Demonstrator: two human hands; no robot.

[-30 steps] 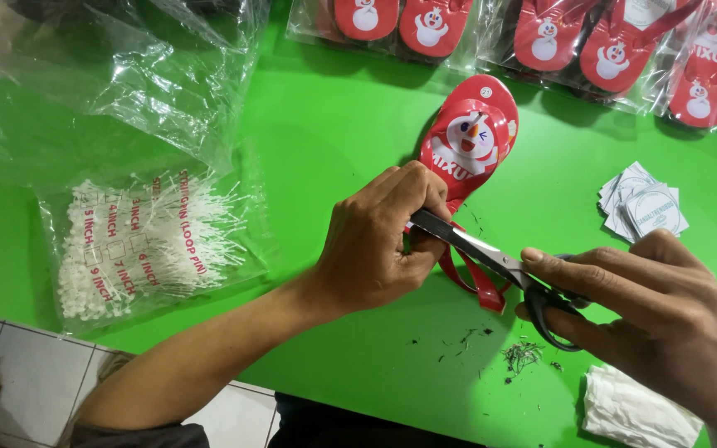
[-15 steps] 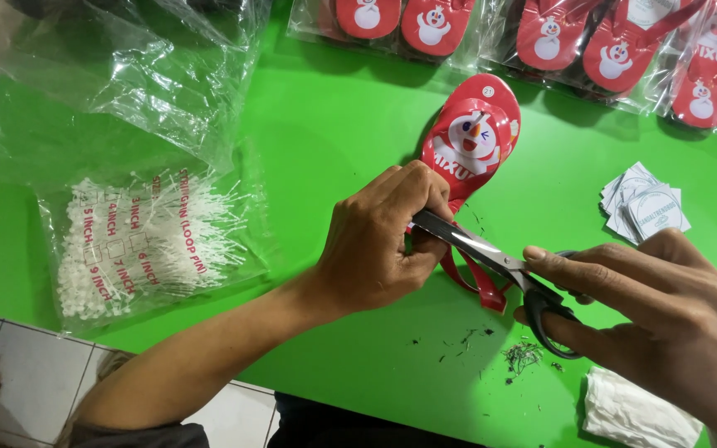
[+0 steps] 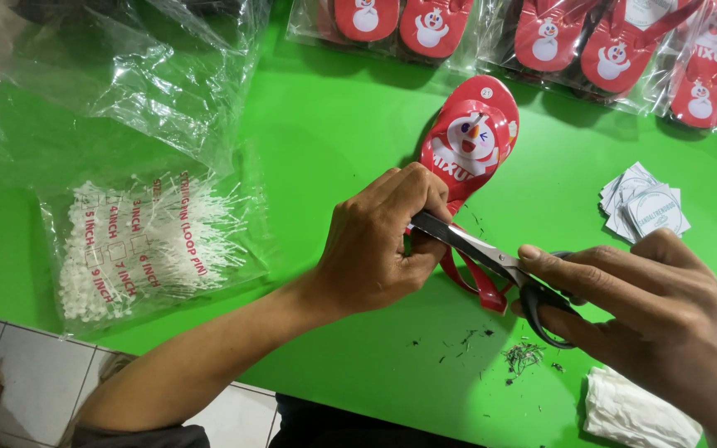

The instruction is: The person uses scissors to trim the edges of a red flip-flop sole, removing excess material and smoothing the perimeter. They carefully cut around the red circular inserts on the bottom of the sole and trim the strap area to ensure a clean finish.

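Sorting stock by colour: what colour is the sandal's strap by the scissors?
Red, matching the sandal; the strap shows best in the head view.

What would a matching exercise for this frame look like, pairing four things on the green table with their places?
Things:
1. scissors
2. red sandal
3. bag of white loop pins
4. stack of round-printed tags

Places:
A. far left of the table, by the near edge
B. lying past the left hand, toe pointing away
C. held in the right hand, blades reaching under the left hand
D. right side, just beyond the right hand

Pairs: 1-C, 2-B, 3-A, 4-D
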